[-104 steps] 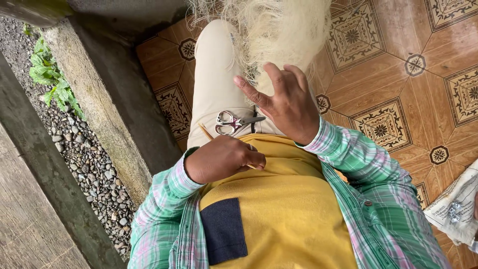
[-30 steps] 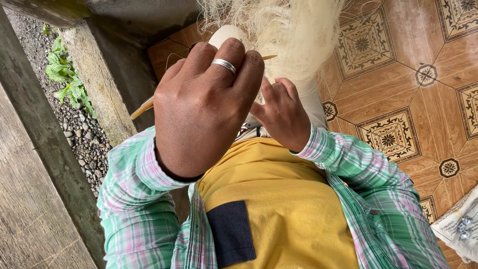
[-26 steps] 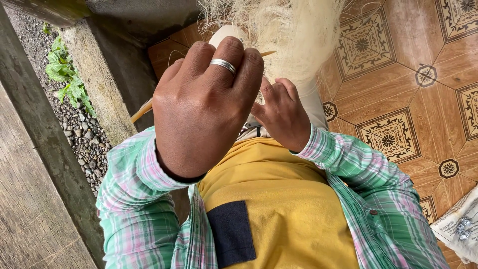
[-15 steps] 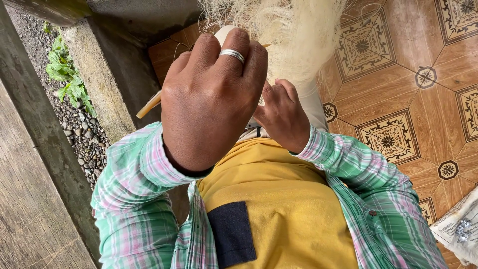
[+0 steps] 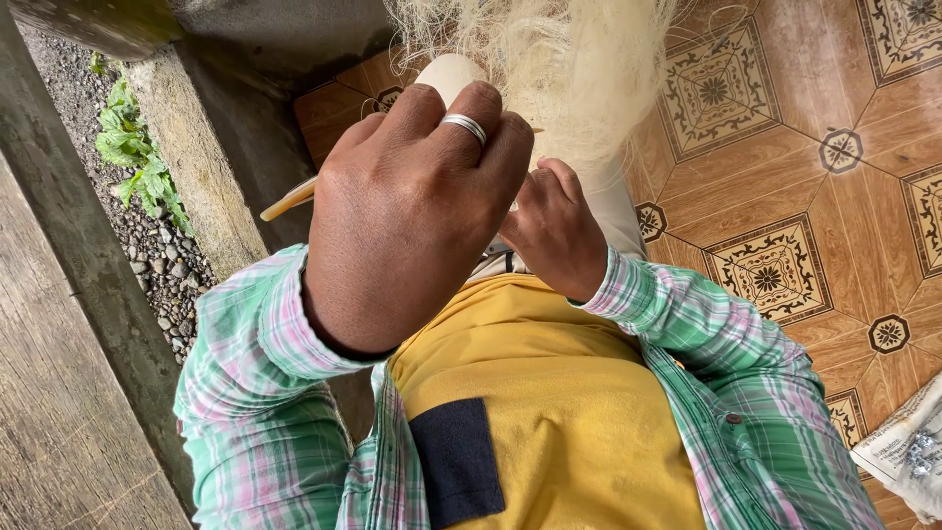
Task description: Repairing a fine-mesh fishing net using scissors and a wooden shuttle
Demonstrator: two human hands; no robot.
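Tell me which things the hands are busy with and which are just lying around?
Busy with:
left hand
right hand
pale fibre bundle
thin stick

Lying around:
paper with small metal bits
weeds
gravel

Printed white paper (image 5: 908,451) — bottom-right floor

My left hand (image 5: 412,211) across my fingertips' grip, fibre bundle (image 5: 559,59) cut by the top edge.
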